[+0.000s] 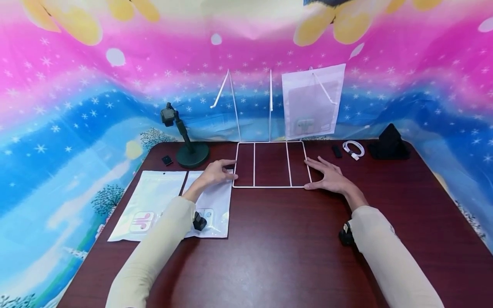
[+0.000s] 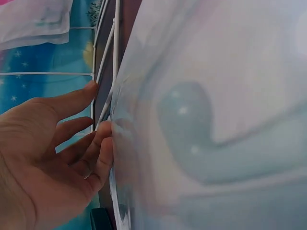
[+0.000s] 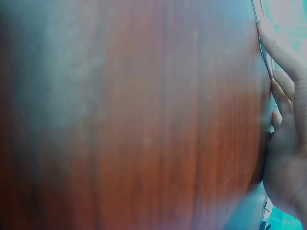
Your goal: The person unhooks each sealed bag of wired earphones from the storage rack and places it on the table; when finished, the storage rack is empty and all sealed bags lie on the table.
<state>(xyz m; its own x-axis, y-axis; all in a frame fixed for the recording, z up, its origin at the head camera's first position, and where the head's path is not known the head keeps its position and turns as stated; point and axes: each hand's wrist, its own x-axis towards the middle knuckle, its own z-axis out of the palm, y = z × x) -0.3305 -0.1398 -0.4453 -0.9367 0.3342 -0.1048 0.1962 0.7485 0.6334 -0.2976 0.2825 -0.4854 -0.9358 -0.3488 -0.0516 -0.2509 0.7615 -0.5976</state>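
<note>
A white wire rack [image 1: 269, 187] stands at the back of the table, with upright prongs rising behind its flat base. On the base's left side rest the thumb and fingertips of my left hand [image 1: 215, 172]; in the left wrist view that hand [image 2: 53, 139] shows its fingers loosely bent. My right hand [image 1: 330, 177] touches the base's right side with fingers spread, and only part of it [image 3: 288, 158] shows in the right wrist view. From the right prong hangs a white zip pouch [image 1: 313, 100]. Two similar pouches, one left [image 1: 154, 201] and one under my left forearm [image 1: 217, 201], lie flat.
A dark green stand [image 1: 192, 155] rises behind the flat pouches, beside a small black square [image 1: 167, 160]. Right of the rack are a small black stick [image 1: 337, 151], a coiled white cable [image 1: 360, 147] and a black holder [image 1: 389, 145]. Patterned cloth [image 1: 115, 102] hangs behind the table.
</note>
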